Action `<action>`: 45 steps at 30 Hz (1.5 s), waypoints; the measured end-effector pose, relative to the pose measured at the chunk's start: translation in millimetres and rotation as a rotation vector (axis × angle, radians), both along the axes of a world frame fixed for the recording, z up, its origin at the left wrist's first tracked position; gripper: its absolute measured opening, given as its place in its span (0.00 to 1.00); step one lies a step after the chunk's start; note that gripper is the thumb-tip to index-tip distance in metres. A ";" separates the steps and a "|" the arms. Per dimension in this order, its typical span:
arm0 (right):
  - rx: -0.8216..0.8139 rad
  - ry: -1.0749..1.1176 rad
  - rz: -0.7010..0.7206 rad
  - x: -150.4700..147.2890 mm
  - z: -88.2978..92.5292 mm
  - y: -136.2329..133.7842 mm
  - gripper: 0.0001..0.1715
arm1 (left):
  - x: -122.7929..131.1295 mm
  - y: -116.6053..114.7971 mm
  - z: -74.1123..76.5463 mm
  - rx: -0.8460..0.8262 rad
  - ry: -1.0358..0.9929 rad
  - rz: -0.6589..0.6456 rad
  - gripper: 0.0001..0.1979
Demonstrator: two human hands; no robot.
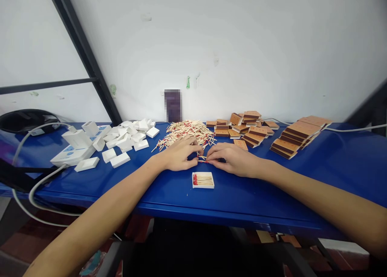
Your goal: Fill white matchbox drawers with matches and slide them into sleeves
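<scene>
Both of my hands rest on the blue table (302, 176), fingertips meeting over a small bunch of red-tipped matches (203, 159). My left hand (181, 154) pinches one end of the bunch, and my right hand (232, 158) pinches the other. Just in front of them lies an open white matchbox tray (203, 180) with several matches inside. Behind my hands is a loose heap of matches (189, 131).
Several empty white trays (127, 138) lie at the left, next to a white power strip (72, 152) with cables. Brown matchbox sleeves (248, 128) are piled at the back, with stacked ones (298, 137) at the right. A dark blurred object (172, 105) stands by the wall.
</scene>
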State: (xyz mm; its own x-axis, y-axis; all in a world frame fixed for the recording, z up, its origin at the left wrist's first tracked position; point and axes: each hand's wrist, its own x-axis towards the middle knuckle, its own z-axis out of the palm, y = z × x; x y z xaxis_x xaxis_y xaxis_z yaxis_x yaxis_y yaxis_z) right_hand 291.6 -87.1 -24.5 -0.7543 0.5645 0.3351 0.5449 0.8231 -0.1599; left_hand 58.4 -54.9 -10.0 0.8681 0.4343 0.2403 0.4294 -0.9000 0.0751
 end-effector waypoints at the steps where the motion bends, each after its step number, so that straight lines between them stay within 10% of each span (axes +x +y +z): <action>1: 0.001 -0.003 -0.001 0.1 0.1 0.2 0.14 | 0.1 -0.4 0.1 0.010 0.005 0.002 0.10; 45: -0.101 -0.003 -0.054 11.4 10.1 -5.7 0.11 | -4.6 2.7 -0.6 0.051 -0.042 0.021 0.11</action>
